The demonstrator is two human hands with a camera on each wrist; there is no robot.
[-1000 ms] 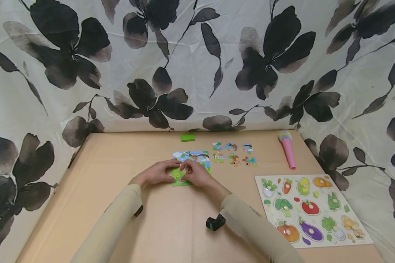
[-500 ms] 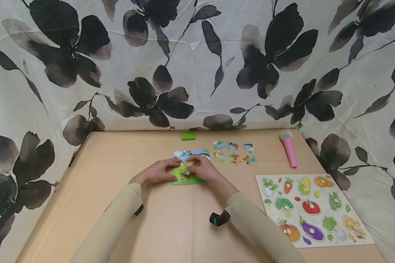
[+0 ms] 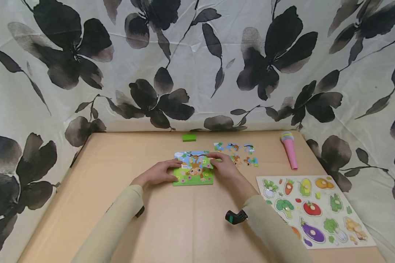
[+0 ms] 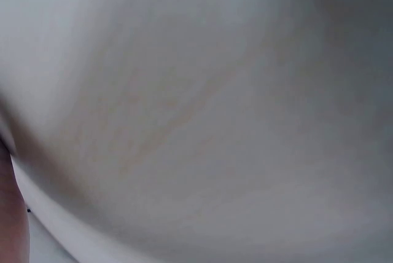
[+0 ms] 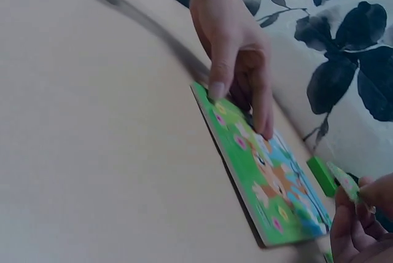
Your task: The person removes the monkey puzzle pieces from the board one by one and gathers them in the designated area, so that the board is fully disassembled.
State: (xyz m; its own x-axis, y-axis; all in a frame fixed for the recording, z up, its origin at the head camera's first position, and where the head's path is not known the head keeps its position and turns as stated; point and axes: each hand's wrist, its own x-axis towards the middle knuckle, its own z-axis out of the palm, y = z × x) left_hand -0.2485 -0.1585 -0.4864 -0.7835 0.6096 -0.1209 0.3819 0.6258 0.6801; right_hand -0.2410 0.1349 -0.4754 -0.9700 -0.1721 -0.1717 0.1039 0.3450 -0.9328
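one hand steadies the monkey puzzle, the other pinches a piece

from where i stand, the puzzle board [image 3: 192,183] lies flat on the tabletop [image 3: 191,226], straight in front of the person, probably so both hands reach it equally. the left hand [image 3: 156,172] rests at its left side, thumb and fingertips spread apart on the edge rather than wrapped round it. i take that light touch as a way to keep the board from sliding while leaving most of the picture uncovered.

the right hand [image 3: 225,166] is by the board's right edge, thumb and fingers pinching a small green piece [image 5: 346,182]. the piece is tilted up off the surface and held by its rim, which seems to suit something so thin. i can't tell whether the board has a gap of its shape.

just to the right, loose pieces [image 3: 233,147] lie in two rows, spaced apart, i'd guess so each can be seen and picked singly; the right hand may be covering part of the nearer row. a green block [image 3: 189,137] sits behind the board. the pink microphone [image 3: 289,151] and the vegetable board [image 3: 297,213] lie farther right, seemingly parked out of the way.
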